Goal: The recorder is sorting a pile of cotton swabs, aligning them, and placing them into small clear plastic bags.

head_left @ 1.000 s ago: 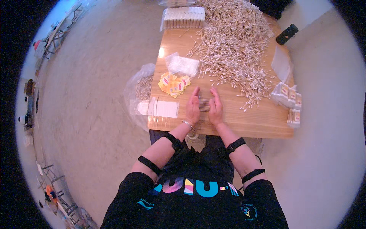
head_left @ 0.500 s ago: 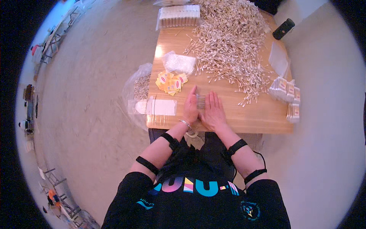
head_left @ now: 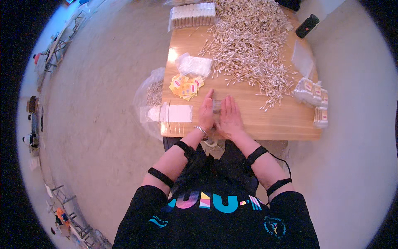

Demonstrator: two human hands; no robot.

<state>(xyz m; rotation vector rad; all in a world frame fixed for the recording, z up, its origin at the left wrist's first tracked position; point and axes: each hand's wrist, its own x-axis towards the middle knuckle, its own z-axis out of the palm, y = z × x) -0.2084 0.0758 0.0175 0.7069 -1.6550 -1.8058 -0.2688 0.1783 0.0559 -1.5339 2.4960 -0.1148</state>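
Observation:
My left hand (head_left: 206, 111) and my right hand (head_left: 230, 117) lie flat side by side near the front edge of the wooden table (head_left: 282, 122). Between them they press a small bundle of cotton swabs (head_left: 217, 107) together, palms facing each other. A big loose heap of cotton swabs (head_left: 248, 45) covers the far half of the table. Left of my hands lies a stack of clear flat bags (head_left: 176, 113), and beyond it a pile of small yellow and orange labels (head_left: 186, 86).
A clear bag of white material (head_left: 194, 65) sits by the labels. Packed swab bundles (head_left: 311, 93) lie at the right edge. Rows of packed swabs (head_left: 192, 14) stand at the far left corner. A black device (head_left: 307, 25) lies far right. A plastic sack (head_left: 150, 95) hangs beside the table.
Both hands have shifted slightly and closed in on the swab bundle, squaring it between the palms. Nothing else on the table has moved.

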